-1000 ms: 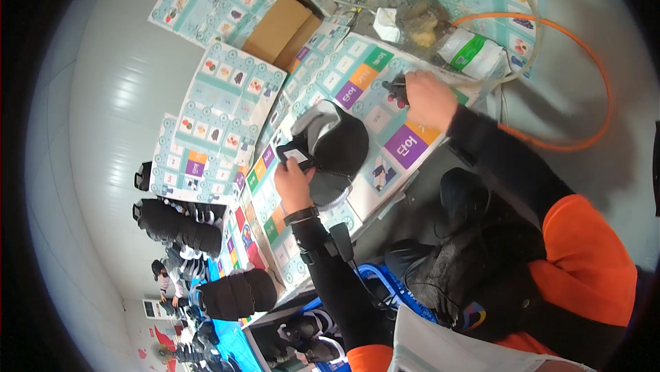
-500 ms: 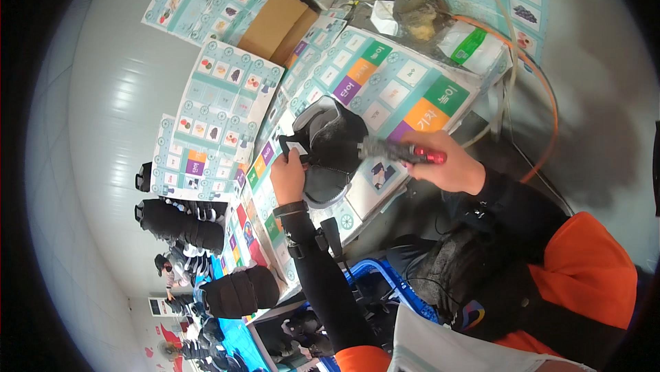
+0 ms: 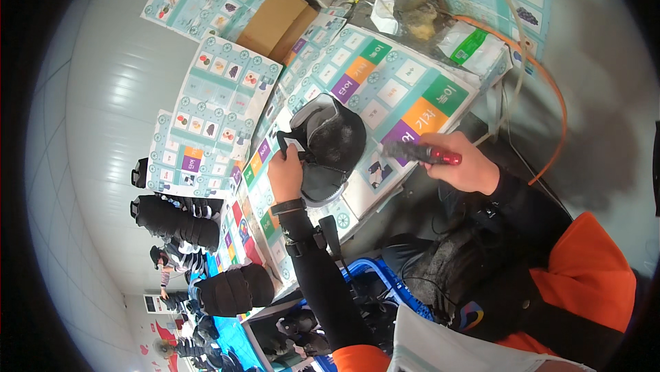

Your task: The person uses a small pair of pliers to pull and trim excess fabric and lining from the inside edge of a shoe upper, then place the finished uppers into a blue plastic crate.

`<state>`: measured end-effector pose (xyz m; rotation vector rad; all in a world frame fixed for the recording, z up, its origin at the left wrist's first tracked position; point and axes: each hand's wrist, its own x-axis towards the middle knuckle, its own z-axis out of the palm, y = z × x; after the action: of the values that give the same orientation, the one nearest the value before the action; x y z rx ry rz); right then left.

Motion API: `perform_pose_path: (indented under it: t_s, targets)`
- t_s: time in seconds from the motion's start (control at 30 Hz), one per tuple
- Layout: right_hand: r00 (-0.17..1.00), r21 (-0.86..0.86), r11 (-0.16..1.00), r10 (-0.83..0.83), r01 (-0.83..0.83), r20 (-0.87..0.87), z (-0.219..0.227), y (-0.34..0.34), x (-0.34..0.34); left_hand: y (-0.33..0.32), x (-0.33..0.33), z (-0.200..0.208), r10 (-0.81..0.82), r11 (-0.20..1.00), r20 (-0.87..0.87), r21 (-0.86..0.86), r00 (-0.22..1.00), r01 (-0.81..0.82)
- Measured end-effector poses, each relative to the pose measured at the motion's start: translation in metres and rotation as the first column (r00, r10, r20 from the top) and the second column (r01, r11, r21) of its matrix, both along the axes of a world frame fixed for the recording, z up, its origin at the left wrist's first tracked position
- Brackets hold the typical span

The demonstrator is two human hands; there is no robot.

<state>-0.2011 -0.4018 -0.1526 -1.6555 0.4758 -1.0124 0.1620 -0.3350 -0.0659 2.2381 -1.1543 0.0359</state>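
Observation:
A black cap [image 3: 338,141] rests on the patterned worktop, its crown upright, with pale specks on the crown and its brim toward me. At its left edge, my left hand [image 3: 285,176] grips the cap near the strap, fingers closed. My right hand [image 3: 464,166], closed as well, holds a dark, fuzzy brush-like tool with a red part [image 3: 423,152]. The tool's tip is a short way to the right of the cap, apart from it. Its exact kind is hard to make out.
Stacked black caps [image 3: 237,291] stand at the worktop's left end, with another stack [image 3: 175,221] beyond. A blue basket [image 3: 395,286] with dark items is below. An orange hose [image 3: 560,121] loops at right. A cardboard box [image 3: 275,25] stands behind; another person [image 3: 161,262] is far left.
My right hand has drawn the brush-like tool away to the right, off the cap. The cap has tilted slightly, and my left hand keeps its hold.

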Motion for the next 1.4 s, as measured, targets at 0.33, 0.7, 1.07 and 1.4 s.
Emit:
perform_pose_path:
  t_s: [0.33, 0.7, 1.07, 1.4]
  targets:
    - [0.979, 0.262, 0.952, -0.187, 0.160, 0.080, 0.012, -0.010, -0.012, 0.026, 0.003, 0.026, 0.065, 0.993, 0.383, -0.112, 0.921, -0.023]
    - [1.000, 0.039, 0.999, 0.007, -0.006, -0.010, 0.001, 0.005, -0.010, -0.022, 0.031, 0.040, -0.257, 0.936, 0.285, 0.310, 0.923, 0.165]
    - [0.993, 0.045, 0.998, 0.046, -0.041, -0.105, -0.004, 0.000, -0.019, -0.025, 0.032, 0.037, -0.248, 0.942, 0.207, 0.278, 0.946, 0.186]
    - [1.000, 0.223, 0.974, 0.022, -0.023, 0.008, 0.023, -0.016, -0.021, -0.008, 0.029, 0.093, -0.325, 0.945, 0.417, 0.120, 0.849, 0.303]
